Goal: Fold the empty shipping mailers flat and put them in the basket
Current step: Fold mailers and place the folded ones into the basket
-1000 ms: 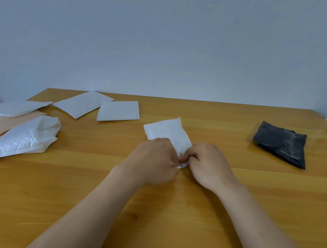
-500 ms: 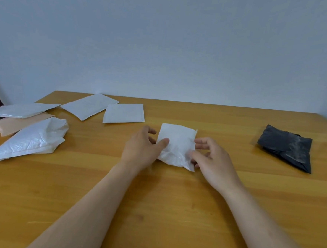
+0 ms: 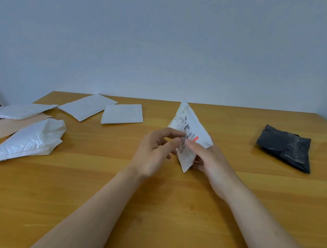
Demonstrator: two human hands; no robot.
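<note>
The right hand (image 3: 212, 162) grips a small white mailer (image 3: 192, 126), with its thumb (image 3: 195, 148) pressed across the front and its fingers curled behind. The mailer is lifted off the table, tilted, with one corner pointing up and another pointing down. Its printed shipping label, with a barcode and a small red patch, faces the viewer.

The left hand (image 3: 152, 154) is just beside it with loosely curled fingers. The tip of its forefinger touches the label and its thumb is at the mailer's left edge. I cannot tell whether they pinch the mailer or only touch it.

Both bare forearms reach in from the near edge of a wooden table (image 3: 153, 200).

Well apart to the right lies a folded black mailer (image 3: 284, 147). At the far left are two flat white envelopes (image 3: 87, 107) (image 3: 122, 113), lying just beside each other. Nearer the left edge is a crumpled white bag (image 3: 28, 141). Behind it are a peach mailer (image 3: 13, 123) and another white mailer (image 3: 18, 110). A plain pale wall (image 3: 164, 46) rises behind the table.
</note>
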